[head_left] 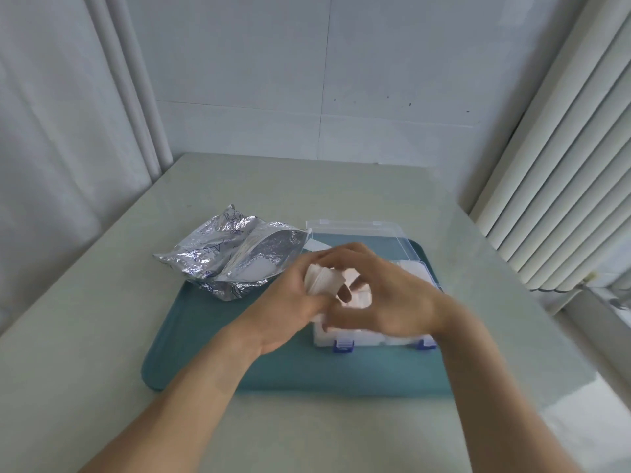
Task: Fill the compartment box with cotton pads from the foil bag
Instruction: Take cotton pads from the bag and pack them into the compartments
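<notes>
A clear compartment box (415, 268) with blue latches lies open on a teal tray (211, 339), its lid tipped back. White cotton pads fill its visible compartments. Above the box's left part, my left hand (290, 308) grips a small stack of white cotton pads (324, 279). My right hand (386, 295) pinches the same stack from the right. A crumpled silver foil bag (235, 254) lies open at the tray's far left corner, with white pads showing in its mouth. My hands hide much of the box's inside.
The tray sits on a pale table (102, 336). White walls stand behind it, a curtain hangs at the left, and vertical blinds (563, 165) hang at the right.
</notes>
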Motion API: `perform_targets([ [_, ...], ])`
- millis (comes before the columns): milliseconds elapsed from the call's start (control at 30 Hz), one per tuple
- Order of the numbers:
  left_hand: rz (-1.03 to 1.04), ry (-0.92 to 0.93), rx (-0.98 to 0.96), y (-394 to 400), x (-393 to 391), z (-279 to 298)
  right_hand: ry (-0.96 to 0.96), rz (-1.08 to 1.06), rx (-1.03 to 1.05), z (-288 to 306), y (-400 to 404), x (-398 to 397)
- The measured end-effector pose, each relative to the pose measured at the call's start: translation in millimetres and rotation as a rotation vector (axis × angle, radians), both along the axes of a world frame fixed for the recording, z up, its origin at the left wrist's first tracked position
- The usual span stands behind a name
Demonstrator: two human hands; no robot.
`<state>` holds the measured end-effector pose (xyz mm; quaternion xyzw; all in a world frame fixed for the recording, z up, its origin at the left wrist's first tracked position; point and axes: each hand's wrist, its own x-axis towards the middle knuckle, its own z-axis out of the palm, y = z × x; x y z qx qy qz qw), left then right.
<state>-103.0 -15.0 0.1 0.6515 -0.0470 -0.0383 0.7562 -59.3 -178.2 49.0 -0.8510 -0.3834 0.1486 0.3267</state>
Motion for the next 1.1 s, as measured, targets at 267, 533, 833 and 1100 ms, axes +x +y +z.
perform_targets([
  [267,-0.157,-0.022,0.235,-27.6,-10.7,22.5,0.275,-0.062,0.306,7.1,-54.0,13.5],
  [533,0.071,-0.422,0.899,-54.0,-2.2,13.3,0.289,-0.384,-0.086,16.6,-126.3,56.8],
  [833,-0.207,-0.448,1.448,-72.4,0.6,-4.9,0.049,-0.369,-0.558,3.5,-92.6,64.2],
  [1100,-0.234,-0.377,1.421,-74.7,0.9,-2.8,-0.219,-0.266,-0.811,8.2,-70.4,54.0],
])
